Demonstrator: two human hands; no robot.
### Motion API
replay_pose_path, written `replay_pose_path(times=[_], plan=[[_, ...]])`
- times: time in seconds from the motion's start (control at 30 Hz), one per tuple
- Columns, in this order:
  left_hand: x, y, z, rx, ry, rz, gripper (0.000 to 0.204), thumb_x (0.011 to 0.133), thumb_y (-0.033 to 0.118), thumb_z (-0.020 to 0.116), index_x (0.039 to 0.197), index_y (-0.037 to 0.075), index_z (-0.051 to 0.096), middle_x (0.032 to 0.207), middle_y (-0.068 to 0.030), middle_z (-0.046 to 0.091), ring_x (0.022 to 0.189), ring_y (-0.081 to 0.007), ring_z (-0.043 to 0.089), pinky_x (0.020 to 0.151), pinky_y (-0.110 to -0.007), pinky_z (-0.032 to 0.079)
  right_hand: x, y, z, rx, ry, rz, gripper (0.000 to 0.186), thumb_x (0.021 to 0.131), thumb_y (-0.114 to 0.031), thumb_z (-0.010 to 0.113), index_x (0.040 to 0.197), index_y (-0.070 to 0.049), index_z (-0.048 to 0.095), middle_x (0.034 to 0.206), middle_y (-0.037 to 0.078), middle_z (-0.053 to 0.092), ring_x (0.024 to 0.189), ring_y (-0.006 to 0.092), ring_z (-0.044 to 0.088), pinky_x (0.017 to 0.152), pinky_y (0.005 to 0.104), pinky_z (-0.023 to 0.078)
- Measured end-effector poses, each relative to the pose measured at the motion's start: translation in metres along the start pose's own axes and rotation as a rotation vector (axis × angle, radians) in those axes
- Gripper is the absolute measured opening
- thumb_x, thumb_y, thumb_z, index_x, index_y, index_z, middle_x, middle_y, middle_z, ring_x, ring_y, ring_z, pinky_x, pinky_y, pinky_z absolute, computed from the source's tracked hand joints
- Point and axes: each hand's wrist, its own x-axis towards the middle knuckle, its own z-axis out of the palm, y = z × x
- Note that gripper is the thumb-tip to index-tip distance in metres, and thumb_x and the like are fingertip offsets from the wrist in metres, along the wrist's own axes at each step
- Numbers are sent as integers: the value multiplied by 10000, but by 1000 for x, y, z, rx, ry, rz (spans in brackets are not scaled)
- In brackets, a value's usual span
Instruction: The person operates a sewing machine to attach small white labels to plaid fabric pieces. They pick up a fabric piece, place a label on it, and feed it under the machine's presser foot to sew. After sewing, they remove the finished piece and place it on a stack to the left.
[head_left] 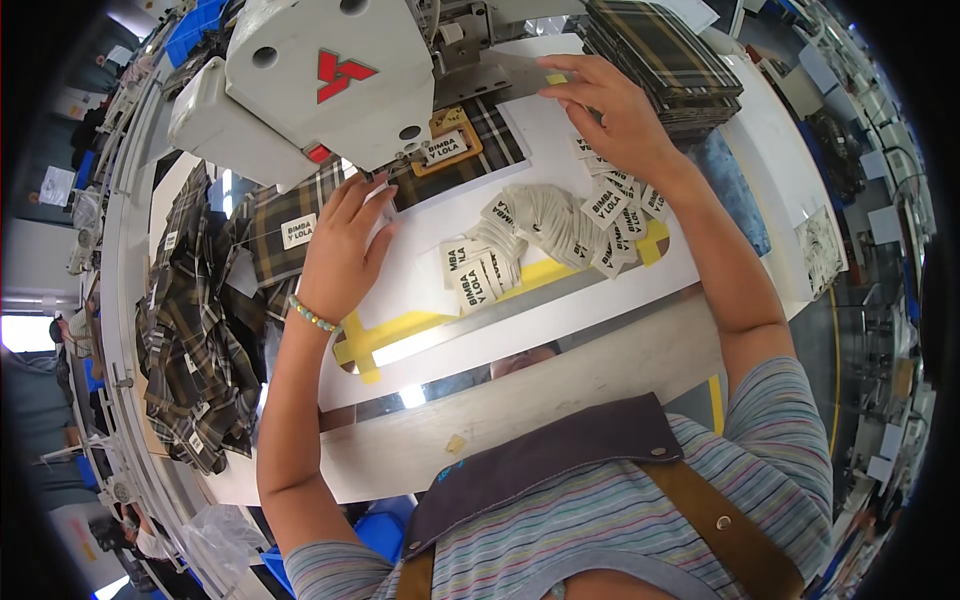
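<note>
My left hand (345, 240) lies with its fingers stretched at the edge of a plaid fabric piece (280, 232), close beside the sewing machine's head (325, 95). A cream printed label (298, 232) sits on that piece, left of my fingers. Under the head, a yellow-brown clamp frame (470, 150) surrounds another label (444, 148) on dark plaid fabric (500, 135). My right hand (622, 125) is raised to the right of the frame, its fingers apart beside a metal plate with yellow tape (556, 78). I see nothing held in it.
Loose cream labels (545, 220) are fanned over the white work surface (410, 240), above yellow tape strips (410, 330). Folded plaid pieces (665, 65) are stacked at the far right. A heap of plaid fabric (195, 350) hangs at the left. A metal strip (540, 385) runs along the front.
</note>
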Motion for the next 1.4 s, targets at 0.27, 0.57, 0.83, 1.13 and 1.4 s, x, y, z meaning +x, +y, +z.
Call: replay_pose_path(times=[0.27, 0.57, 0.83, 1.13, 1.4], plan=[[14, 13, 9, -4, 7, 48, 449, 972, 90, 719, 1410, 21, 646, 1547, -137, 591, 1369, -419, 549, 1184, -479, 448, -1, 7, 8, -17, 36, -93, 246, 948, -12, 667, 1137, -77, 810, 1401, 54, 698, 1262, 287, 649, 1021, 406, 553], [28, 8, 24, -27, -57, 47, 433, 1027, 157, 672, 1440, 30, 638, 1549, -130, 591, 1387, -372, 537, 1184, -453, 426, -1, 12, 8, 22, 32, -50, 237, 961, -21, 675, 1151, -75, 806, 1385, 41, 706, 1253, 282, 653, 999, 398, 565], [30, 3, 26, -37, -77, 42, 444, 1039, 170, 655, 1467, 51, 631, 1550, -126, 590, 1408, -365, 521, 1203, -459, 401, 0, 12, 8, 30, 21, -46, 223, 949, -6, 683, 1139, -51, 792, 1353, 50, 722, 1232, 293, 664, 1010, 406, 559], [29, -1, 21, -41, -111, 58, 465, 1038, 191, 660, 1482, 60, 626, 1564, -123, 587, 1383, -384, 541, 1191, -462, 399, 3, 13, 9, 43, 5, -40, 229, 955, -6, 680, 1145, -55, 798, 1350, 59, 723, 1228, 296, 667, 1004, 406, 565], [32, -4, 22, -46, -77, 107, 461, 1036, 191, 658, 1481, 71, 633, 1553, -117, 598, 1308, -373, 580, 1146, -439, 428, -1, 21, 14, 43, -10, -8, 237, 959, -17, 680, 1149, -79, 808, 1359, 62, 716, 1243, 289, 666, 1012, 402, 569]])
